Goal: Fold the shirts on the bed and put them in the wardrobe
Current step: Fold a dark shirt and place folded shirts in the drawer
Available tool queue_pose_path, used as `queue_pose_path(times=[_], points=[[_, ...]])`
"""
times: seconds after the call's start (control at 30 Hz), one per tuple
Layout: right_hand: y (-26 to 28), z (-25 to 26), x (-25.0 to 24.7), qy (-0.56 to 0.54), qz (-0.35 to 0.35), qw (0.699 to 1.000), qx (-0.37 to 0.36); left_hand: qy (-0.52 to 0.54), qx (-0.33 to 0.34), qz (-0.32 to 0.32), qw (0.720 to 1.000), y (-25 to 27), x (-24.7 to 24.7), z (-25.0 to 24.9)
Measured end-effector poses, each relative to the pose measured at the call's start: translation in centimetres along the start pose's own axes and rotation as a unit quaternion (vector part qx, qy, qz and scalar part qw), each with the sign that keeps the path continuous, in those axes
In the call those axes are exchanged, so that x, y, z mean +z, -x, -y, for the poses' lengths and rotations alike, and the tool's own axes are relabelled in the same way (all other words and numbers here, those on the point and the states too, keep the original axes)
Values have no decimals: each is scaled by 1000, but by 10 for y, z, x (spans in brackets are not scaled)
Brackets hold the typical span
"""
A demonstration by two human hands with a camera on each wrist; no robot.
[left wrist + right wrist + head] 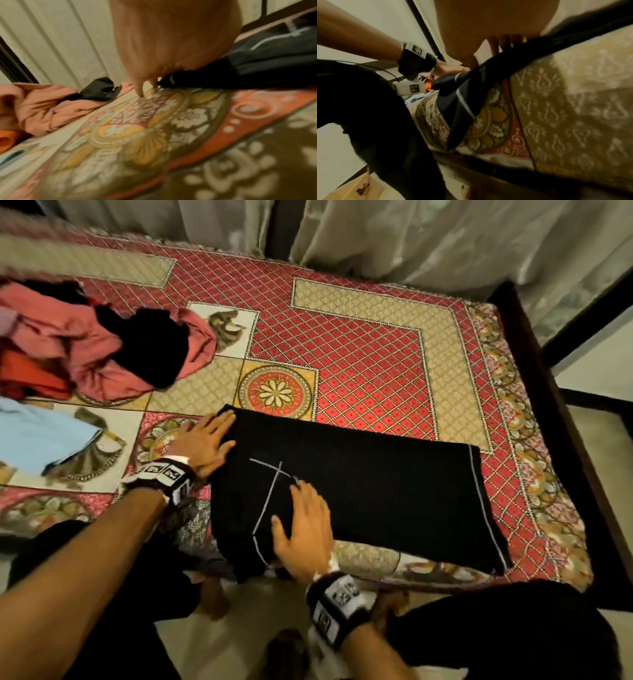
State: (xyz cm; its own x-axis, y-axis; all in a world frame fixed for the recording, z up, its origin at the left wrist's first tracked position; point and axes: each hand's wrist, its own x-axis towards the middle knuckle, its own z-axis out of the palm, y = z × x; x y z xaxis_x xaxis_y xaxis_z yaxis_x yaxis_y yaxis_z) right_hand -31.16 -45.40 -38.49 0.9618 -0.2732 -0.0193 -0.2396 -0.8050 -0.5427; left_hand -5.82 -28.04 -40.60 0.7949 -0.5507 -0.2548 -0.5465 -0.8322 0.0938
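The head camera looks down from high up at the bed (376, 344), taking in both hands and both arms at once — the left hand (202, 445) lies flat at the far left edge of the black shirt (376, 491), the right hand (303, 529) flat on its near part. The left wrist camera sits very low and close, just behind the left hand (171, 40), and looks along it across the bedspread to the pink clothes (46, 106) and curtains. The right wrist camera is under and behind the right hand (496, 27), tilted — it looks along the bed's near edge toward the left hand. All three see the black shirt.
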Motion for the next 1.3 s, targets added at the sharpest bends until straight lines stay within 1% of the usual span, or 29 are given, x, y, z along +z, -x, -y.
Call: queue_pose_path(times=[0.07, 0.1, 0.13, 0.17, 0.23, 0.3, 0.37, 0.43, 0.47, 0.5, 0.53, 0.57, 0.6, 0.63, 0.7, 0.8, 0.83, 0.87, 0.9, 0.93, 0.97, 1.0, 1.03, 1.07, 1.17, 1.2, 1.23, 1.27, 1.3], points=[[17, 1, 2, -55, -53, 996, -41, 23, -16, -32, 999, 3, 6, -4], [17, 1, -1, -73, -69, 994, -43, 43, -15, -60, 997, 5, 7, -12], [13, 1, -6, -88, -83, 992, -17, 59, -8, -85, 995, 8, 5, -20], [7, 1, -12, -98, -93, 990, 35, 69, 8, -112, 991, 11, 6, -24], [-11, -1, -27, -86, -66, 985, 137, 59, 35, -156, 985, 15, 8, -29], [-29, -5, -40, 1, 12, 984, 177, 43, 51, -163, 984, 15, 6, -29], [-37, -9, -46, 64, 53, 983, 161, 22, 65, -160, 985, 12, 6, -29], [-32, -5, -51, 21, 33, 991, 126, 15, 61, -141, 988, 10, 10, -21], [-25, 0, -51, -4, 25, 996, 85, 16, 55, -134, 989, 9, 11, -16], [-13, 7, -49, -15, 46, 998, 28, 18, 49, -129, 990, 8, 13, -12], [2, 15, -47, -9, 100, 994, -37, 22, 45, -119, 992, 8, 16, -9], [18, 20, -44, 4, 163, 981, -102, 30, 41, -117, 992, 6, 17, -7], [31, 22, -43, 16, 216, 966, -140, 39, 35, -119, 991, 5, 16, -6], [40, 20, -44, 14, 243, 958, -149, 45, 29, -125, 991, 5, 13, -7], [44, 10, -49, -11, 215, 967, -140, 48, 31, -142, 988, 6, 6, -12], [36, 9, -55, -35, 102, 989, -103, 80, 67, -203, 974, 26, -13, -28], [34, 10, -56, -32, 57, 995, -71, 120, 64, -233, 963, 38, -20, -38], [32, 12, -59, -28, 16, 999, -16, 166, 42, -265, 949, 53, -24, -50], [32, 10, -59, -38, -19, 997, 65, 217, -5, -296, 930, 73, -27, -63], [35, 3, -54, -73, -50, 981, 172, 283, -83, -310, 904, 94, -18, -76], [39, -8, -46, -129, -60, 946, 290, 360, -179, -308, 863, 115, -3, -87], [45, -16, -38, -204, -53, 896, 391, 433, -273, -287, 810, 135, 9, -98], [51, -22, -29, -278, -43, 846, 453, 484, -349, -254, 761, 148, 22, -109], [58, -27, -18, -330, -31, 814, 477, 516, -393, -223, 728, 158, 34, -119], [67, -25, -2, -395, -33, 795, 459, 552, -440, -159, 690, 173, 64, -137], [64, -19, -4, -420, -43, 782, 458, 581, -444, -146, 666, 177, 70, -140], [63, -16, -5, -447, -44, 771, 452, 620, -448, -136, 629, 181, 74, -143], [63, -13, -6, -458, -37, 770, 443, 650, -440, -127, 606, 186, 81, -143], [63, -13, -7, -455, -27, 778, 433, 668, -430, -116, 596, 189, 85, -144]])
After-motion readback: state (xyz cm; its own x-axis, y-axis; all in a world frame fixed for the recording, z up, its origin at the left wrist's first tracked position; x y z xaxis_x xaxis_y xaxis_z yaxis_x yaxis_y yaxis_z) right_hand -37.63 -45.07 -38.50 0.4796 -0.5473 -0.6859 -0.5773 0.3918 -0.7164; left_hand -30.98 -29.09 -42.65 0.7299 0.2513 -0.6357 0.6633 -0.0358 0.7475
